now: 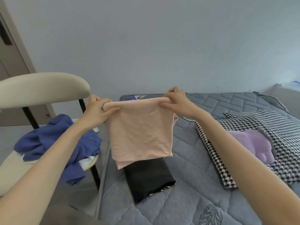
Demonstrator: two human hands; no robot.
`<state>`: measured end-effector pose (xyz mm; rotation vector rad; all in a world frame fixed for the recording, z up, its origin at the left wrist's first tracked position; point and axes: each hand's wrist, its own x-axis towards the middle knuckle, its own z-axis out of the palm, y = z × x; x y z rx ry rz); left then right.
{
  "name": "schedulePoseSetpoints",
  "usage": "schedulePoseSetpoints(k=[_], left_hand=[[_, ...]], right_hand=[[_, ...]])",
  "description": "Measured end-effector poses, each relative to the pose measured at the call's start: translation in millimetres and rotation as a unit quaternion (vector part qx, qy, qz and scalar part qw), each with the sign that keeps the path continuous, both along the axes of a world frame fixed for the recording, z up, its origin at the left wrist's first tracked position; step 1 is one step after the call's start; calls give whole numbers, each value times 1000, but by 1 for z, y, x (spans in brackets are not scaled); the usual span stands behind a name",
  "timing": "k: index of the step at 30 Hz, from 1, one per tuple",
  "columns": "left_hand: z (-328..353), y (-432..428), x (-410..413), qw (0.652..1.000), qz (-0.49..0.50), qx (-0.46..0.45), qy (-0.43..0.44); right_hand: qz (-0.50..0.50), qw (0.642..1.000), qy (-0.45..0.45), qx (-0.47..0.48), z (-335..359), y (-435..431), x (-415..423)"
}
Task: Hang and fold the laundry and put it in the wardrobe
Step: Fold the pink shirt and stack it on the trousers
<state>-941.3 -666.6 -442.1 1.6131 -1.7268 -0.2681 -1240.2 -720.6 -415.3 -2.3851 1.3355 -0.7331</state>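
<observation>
Bedroom, pale wall across the upper frame; grey quilted bed (219, 108) fills the lower right and serves as the folding surface. Left hand (99, 111) and right hand (177, 103) each pinch a top corner of the pink garment (140, 132), thumbs in front, fingers curled behind the folded edge. Garment hangs at frame centre, doubled, clear of the mattress; held taut between both hands, probably to square the fold before laying it down. Directly below it, lower centre, a folded black garment (149, 179) lies on the bed, likely the start of a stack. Left of centre, a cream chair (42, 88) holds a crumpled blue garment (53, 143), apparently unfolded laundry waiting. Right side: houndstooth fabric (285, 127) with a purple plush toy (248, 143) on it. Wardrobe not identifiable in view.
</observation>
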Motion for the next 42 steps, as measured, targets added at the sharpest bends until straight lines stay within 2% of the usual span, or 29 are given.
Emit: schedulePoseSetpoints(k=[2,4,7,9,12,14,16,18,22,28,30,33,35,38,42], left_hand=[[3,14,3,983,-80,64,150],[4,27,4,946,-132,110,274],[-1,28,4,912,-116,148,365],[-6,24,4,898,-97,177,391],[-32,12,7,890,-74,241,381],[-61,4,5,889,-27,285,357],[-95,-6,2,905,25,298,302],[-125,-18,0,923,24,287,256],[-152,-50,-1,945,34,249,209],[-162,-101,-2,951,6,255,173],[-169,-110,-5,944,22,272,183],[-186,-110,-6,914,57,326,234],[-197,-103,0,893,22,390,223],[-211,-93,12,862,-22,464,202],[-220,-80,16,835,-25,485,259]], right_hand=[[56,982,-130,123,3,8,-1],[71,959,-190,198,5,16,1],[76,941,-221,244,2,17,6],[56,942,-206,258,-5,15,10],[-4,955,-105,278,-29,6,14],[-26,950,-50,308,-58,-5,16],[-49,947,-10,316,-89,-17,20],[-61,958,38,279,-115,-31,23],[-87,971,63,212,-145,-63,27],[-96,970,104,199,-168,-102,26],[-99,969,115,197,-178,-108,25],[-110,967,101,207,-194,-106,23],[-120,961,44,247,-203,-103,19],[-150,929,-34,336,-209,-93,9],[-136,904,-12,405,-219,-71,0]])
